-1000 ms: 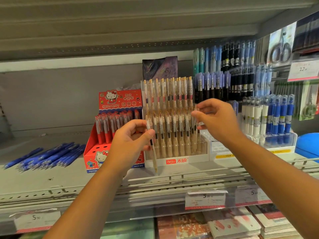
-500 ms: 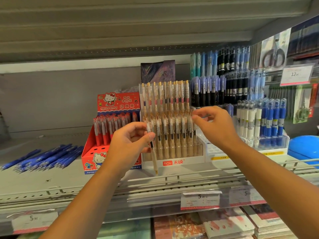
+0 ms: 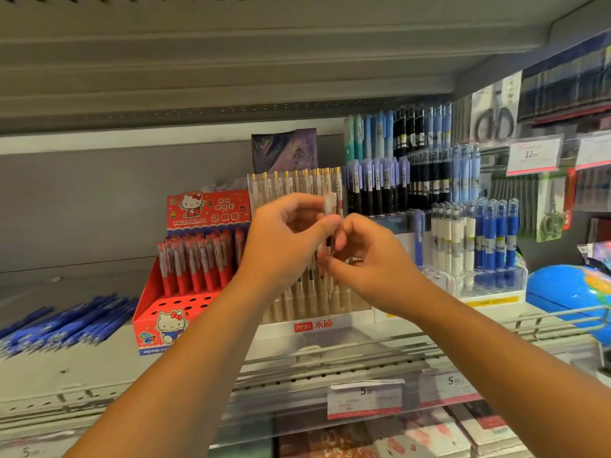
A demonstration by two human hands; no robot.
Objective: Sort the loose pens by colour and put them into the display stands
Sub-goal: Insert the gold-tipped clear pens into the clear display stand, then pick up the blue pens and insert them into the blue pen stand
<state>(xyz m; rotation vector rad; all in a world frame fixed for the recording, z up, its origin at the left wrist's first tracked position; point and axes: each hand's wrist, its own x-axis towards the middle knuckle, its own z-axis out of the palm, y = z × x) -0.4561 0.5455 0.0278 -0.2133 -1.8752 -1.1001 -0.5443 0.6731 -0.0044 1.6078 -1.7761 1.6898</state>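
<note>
At frame centre two hands meet on one clear pen (image 3: 330, 206), upright before the white-based stand (image 3: 314, 326). The left hand (image 3: 284, 246) pinches its top and the right hand (image 3: 373, 266) curls round its lower part. One red stand (image 3: 185, 312) sits left. Loose blue pens (image 3: 66, 325), too blurred to count, lie lower left.

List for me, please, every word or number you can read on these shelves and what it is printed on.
"HELLO KITTY": header of the red display box.
"joytop": that box's bottom front edge.
"hesu": front label of the white stand.
"5.00": shelf-rail price tag.
"5": neighbouring price tag.
"12": upper-right price tag.
Chinese characters, tags' small print: too blurred to read.
</note>
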